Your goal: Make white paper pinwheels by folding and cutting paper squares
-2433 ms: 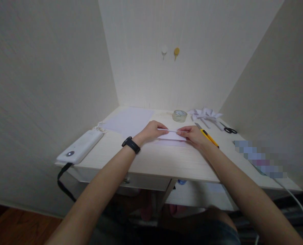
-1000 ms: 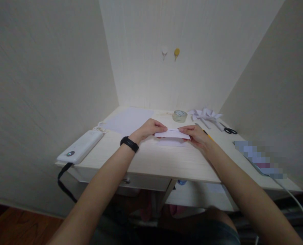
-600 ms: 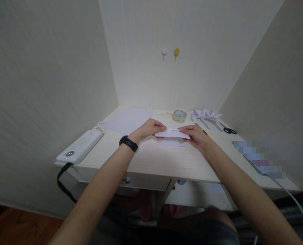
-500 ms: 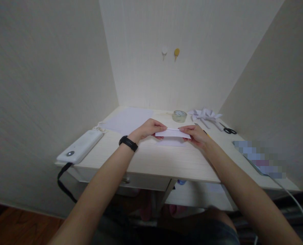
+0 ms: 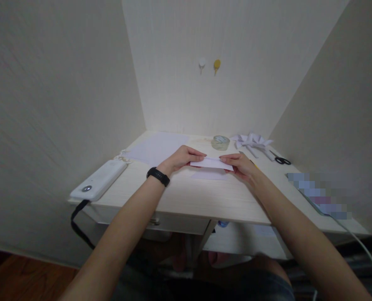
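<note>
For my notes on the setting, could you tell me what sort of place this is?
Probably a small home craft desk set in a wall corner: a tape roll, scissors and folded paper shapes lie on it, and both hands hold a folded paper strip.

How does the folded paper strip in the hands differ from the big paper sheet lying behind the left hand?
The folded paper strip is narrow and small; the paper sheet is wide and much larger. The strip is pinched at its ends by the left hand and right hand, lifted off the desk; the sheet lies flat on it, untouched. The strip is folded; the sheet looks unfolded. Both are white paper.
</note>
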Demonstrator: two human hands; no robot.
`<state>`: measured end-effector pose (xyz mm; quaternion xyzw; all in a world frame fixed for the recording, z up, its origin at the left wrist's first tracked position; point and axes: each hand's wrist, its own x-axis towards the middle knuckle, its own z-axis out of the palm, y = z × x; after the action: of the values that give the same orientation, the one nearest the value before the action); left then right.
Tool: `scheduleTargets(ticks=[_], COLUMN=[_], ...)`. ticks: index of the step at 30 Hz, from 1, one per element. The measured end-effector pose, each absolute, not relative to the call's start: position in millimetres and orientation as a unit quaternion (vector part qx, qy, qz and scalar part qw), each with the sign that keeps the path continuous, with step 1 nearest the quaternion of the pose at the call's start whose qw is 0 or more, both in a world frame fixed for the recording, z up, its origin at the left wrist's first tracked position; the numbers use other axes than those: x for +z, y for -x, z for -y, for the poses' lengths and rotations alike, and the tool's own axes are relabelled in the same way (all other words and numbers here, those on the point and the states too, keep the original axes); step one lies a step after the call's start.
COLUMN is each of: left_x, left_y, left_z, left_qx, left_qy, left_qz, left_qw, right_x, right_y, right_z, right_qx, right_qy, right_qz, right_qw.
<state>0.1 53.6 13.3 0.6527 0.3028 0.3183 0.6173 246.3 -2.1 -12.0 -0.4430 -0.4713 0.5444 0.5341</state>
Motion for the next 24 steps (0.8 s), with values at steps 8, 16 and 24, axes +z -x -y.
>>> scheduleTargets(ticks=[8, 16, 24], left_x=[9.4, 12.2, 10.2], left_y=[3.5, 3.5, 3.2], left_z=[-59.2, -58.1, -59.1], left_qx=[0.302, 0.292, 0.295], left_qy=[-0.717, -0.775, -0.757], left_qz=[-0.328, -0.328, -0.344], left_qw=[0.536, 0.455, 0.471], right_x=[-15.8, -14.3, -19.1], right_y=[-251.1, -249.0, -250.7], right_z=[-1.5, 0.3, -2.8], right_qx=[0.506, 0.462, 0.441], right_qy=[0.469, 0.509, 0.52], right_qz=[0.492, 0.512, 0.523], right_qw=[0.53, 0.515, 0.511])
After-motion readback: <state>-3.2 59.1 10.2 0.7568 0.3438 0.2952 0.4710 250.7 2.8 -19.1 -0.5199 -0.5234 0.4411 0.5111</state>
